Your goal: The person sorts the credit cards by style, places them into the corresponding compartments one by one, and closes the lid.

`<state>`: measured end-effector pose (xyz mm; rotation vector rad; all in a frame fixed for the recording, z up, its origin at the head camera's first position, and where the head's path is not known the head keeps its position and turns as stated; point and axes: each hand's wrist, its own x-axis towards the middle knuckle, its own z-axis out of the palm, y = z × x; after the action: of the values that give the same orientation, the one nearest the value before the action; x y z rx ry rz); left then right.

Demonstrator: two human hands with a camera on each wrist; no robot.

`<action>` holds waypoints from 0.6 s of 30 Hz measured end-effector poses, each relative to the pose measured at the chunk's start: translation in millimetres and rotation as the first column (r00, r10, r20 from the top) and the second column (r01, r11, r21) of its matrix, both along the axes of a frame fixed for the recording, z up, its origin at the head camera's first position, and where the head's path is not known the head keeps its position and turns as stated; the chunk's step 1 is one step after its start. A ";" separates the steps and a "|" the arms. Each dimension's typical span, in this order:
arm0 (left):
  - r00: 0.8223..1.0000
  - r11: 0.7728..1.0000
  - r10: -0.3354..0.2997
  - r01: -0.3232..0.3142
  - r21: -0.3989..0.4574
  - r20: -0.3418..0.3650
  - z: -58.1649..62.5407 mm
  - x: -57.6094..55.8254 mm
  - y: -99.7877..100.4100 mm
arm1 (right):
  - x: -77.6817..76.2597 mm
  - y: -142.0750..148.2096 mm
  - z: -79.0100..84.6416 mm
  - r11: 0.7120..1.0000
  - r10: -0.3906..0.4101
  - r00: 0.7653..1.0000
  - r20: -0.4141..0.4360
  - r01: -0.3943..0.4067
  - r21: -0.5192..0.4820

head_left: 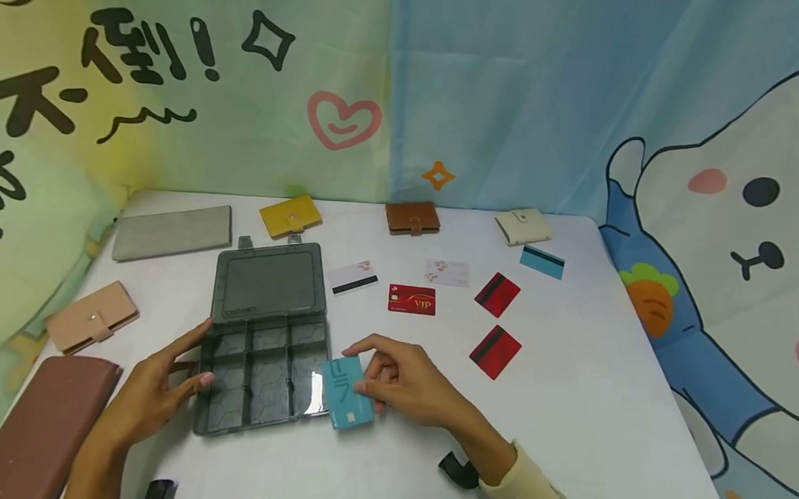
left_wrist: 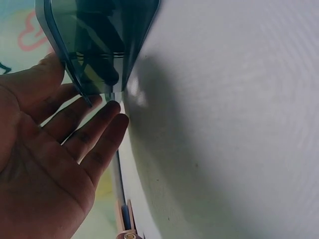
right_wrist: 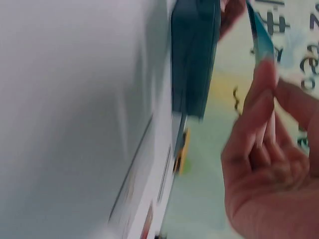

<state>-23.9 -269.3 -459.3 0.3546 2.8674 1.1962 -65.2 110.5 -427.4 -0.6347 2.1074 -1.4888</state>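
My right hand [head_left: 411, 376] pinches a light blue card [head_left: 345, 408] between thumb and fingers. The card is upright-tilted beside the right edge of a dark see-through compartment box [head_left: 267, 386], whose lid [head_left: 270, 276] lies folded back. In the right wrist view the card [right_wrist: 261, 37] shows nearly edge-on, above the level of the box [right_wrist: 192, 64]. At the box's left side my left hand [head_left: 146, 398] touches the wall with loosely extended fingers and the thumb near the rim. The left wrist view shows these fingers [left_wrist: 102, 144] spread below a corner of the box [left_wrist: 94, 45].
Right of the box lie several cards, among them a red VIP card [head_left: 412, 300] and a blue striped card [head_left: 542, 263]. Along the back are a grey wallet [head_left: 174, 233], yellow [head_left: 290, 216], brown [head_left: 412, 218] and cream [head_left: 523, 226] ones. Pink [head_left: 91, 318] and maroon [head_left: 45, 426] wallets lie left.
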 end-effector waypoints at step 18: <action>1.000 1.000 0.020 -0.020 -0.019 0.000 1.9 0.9 2.2 | -9.4 -61.0 -27.8 0.914 -0.015 0.870 -0.492 0.211 0.345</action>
<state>-23.0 -267.1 -457.4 0.3265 2.8863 1.1713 -74.5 49.6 -455.2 -0.7941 2.7708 -0.9727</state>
